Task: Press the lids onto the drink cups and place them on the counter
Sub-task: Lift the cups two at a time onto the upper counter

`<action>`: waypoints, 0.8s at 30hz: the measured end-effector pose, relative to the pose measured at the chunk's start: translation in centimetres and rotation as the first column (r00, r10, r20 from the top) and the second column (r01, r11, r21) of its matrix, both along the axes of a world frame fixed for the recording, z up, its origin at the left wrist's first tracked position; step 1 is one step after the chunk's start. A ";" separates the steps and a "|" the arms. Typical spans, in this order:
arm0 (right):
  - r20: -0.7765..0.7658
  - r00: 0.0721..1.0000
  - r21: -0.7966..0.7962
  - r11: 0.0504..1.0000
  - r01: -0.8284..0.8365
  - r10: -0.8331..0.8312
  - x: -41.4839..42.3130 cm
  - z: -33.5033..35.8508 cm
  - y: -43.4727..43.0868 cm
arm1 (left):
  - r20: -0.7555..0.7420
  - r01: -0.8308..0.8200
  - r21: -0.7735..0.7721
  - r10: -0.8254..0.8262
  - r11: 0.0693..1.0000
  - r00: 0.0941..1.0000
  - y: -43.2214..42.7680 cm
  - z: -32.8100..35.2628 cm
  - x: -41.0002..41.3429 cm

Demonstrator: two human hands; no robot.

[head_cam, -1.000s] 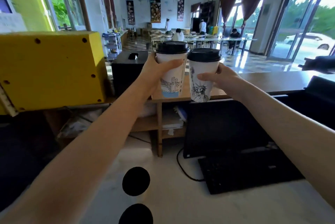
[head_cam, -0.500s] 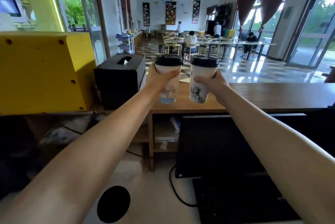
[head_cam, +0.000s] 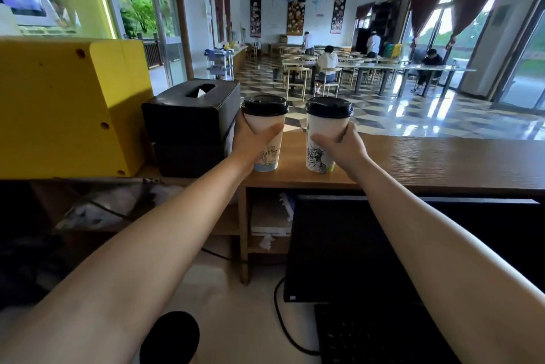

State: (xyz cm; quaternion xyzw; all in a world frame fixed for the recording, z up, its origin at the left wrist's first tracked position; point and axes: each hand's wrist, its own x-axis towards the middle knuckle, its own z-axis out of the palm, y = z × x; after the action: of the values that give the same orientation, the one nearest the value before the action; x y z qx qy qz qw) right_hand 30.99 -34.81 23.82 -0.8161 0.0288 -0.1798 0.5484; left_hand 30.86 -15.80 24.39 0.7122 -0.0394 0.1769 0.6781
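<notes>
Brown wood-grain counter (head_cam: 442,157) carrying two white cups, black lids: left cup (head_cam: 267,139) showing blue skyline print, right cup (head_cam: 320,142) showing black statue sketch. Left of counter: black box (head_cam: 191,125), yellow box (head_cam: 67,104).

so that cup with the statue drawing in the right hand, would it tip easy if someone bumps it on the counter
Probably fairly tippy: the statue cup is tall and narrows toward its base, which sits near the wooden counter edge. Its paper wall may flex if the right hand squeezes. The black lid looks fully seated, so a knock might spill less. How full it is cannot be seen.
</notes>
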 end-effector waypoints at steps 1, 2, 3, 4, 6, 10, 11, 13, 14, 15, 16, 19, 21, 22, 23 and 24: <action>0.002 1.000 -0.004 1.000 0.001 -0.001 -0.1 0.0 0.0 | -0.001 -0.010 0.014 0.010 1.000 1.000 -0.1 -0.1 -0.1; 0.000 1.000 -0.006 1.000 0.005 -0.005 -0.2 0.0 0.0 | 0.003 -0.017 0.021 0.017 1.000 1.000 -0.2 -0.1 -0.2; -0.007 1.000 -0.013 1.000 0.011 -0.011 -0.4 0.0 0.1 | -0.001 -0.025 0.033 0.025 0.999 1.000 -0.3 -0.1 -0.3; -0.017 1.000 -0.027 0.999 0.019 -0.019 -0.6 0.0 0.2 | -0.004 -0.031 0.057 0.031 0.998 1.000 -0.3 -0.1 -0.3; -0.059 0.998 -0.097 0.995 0.032 -0.038 -1.1 0.1 0.3 | -0.027 -0.049 0.144 0.053 0.988 0.998 -0.2 0.3 -0.4; -0.179 0.983 -0.246 0.969 0.005 -0.051 -2.5 0.4 0.3 | -0.190 -0.030 0.162 0.061 0.986 0.980 0.3 1.2 -1.5; -0.199 0.979 -0.272 0.962 -0.003 -0.053 -3.2 0.7 0.3 | -0.224 -0.023 0.171 0.062 0.985 0.973 0.5 1.4 -2.0; -0.253 0.966 -0.327 0.944 -0.032 -0.055 -4.3 1.4 0.4 | -0.288 0.037 0.218 0.028 0.975 0.957 1.0 1.8 -3.0; -0.274 0.960 -0.362 0.931 -0.051 -0.053 -5.0 1.9 0.6 | -0.322 0.078 0.246 0.005 0.966 0.947 1.4 2.1 -3.6; -0.297 0.953 -0.390 0.918 -0.071 -0.053 -5.9 2.5 0.8 | -0.359 0.116 0.278 -0.009 0.954 0.933 1.7 2.4 -4.2; -0.315 0.948 -0.400 0.912 -0.092 -0.042 -6.7 3.0 1.1 | -0.390 0.155 0.309 -0.023 0.938 0.920 2.0 2.8 -4.9; -0.350 0.936 -0.415 0.892 -0.180 0.027 -9.4 4.8 2.1 | -0.441 0.288 0.391 -0.097 0.874 0.892 3.3 4.0 -6.8; -0.394 0.916 -0.405 0.880 -0.247 0.076 -11.3 6.0 3.1 | -0.474 0.377 0.442 -0.145 0.814 0.868 4.6 5.0 -8.1; -0.422 0.902 -0.400 0.874 -0.276 0.092 -12.0 6.4 3.6 | -0.503 0.430 0.464 -0.169 0.774 0.848 5.3 5.4 -8.7; -0.456 0.884 -0.408 0.860 -0.307 0.100 -12.7 6.7 4.1 | -0.526 0.479 0.486 -0.192 0.731 0.828 6.1 5.7 -9.3; -0.488 0.866 -0.421 0.840 -0.342 0.108 -13.2 6.9 4.5 | -0.540 0.514 0.515 -0.207 0.686 0.816 6.8 5.9 -10.0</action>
State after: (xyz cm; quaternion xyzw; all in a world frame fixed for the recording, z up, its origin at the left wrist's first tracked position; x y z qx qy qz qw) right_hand 17.74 -30.29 30.76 -0.9451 0.0079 0.0783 0.3172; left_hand 20.87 -8.95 30.32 0.8968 -0.0865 -0.1541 0.4057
